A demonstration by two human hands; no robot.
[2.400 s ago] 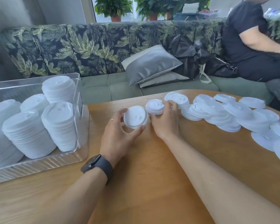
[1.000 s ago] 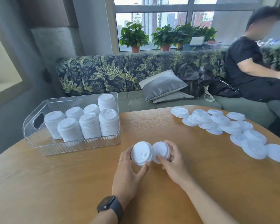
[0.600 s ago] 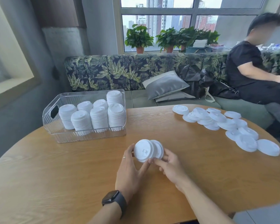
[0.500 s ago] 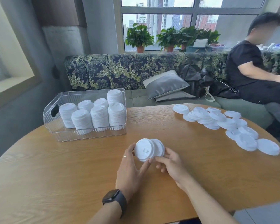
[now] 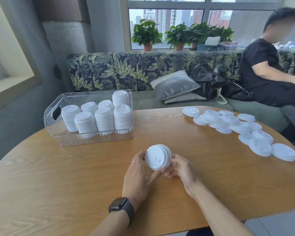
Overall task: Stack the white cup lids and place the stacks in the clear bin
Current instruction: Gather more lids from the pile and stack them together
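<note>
Lids held in both hands above the wooden surface (image 5: 58, 184), in front of the clear bin (image 5: 92, 138).

The left hand (image 5: 138, 176) and right hand (image 5: 180, 169) each curl their grip round a small stack of white lids (image 5: 157, 157), tipped on edge, its top facing the camera; a small square mark shows on it, no writing readable. The bin holds seven upright lid stacks (image 5: 104, 116). Loose lids (image 5: 228, 123) lie scattered well to the right of the bin. A black watch (image 5: 121, 207) sits on the left wrist. Beyond the bin stands a leaf-patterned sofa (image 5: 126, 70) with a grey cushion (image 5: 175, 85) and a seated person (image 5: 266, 68).
</note>
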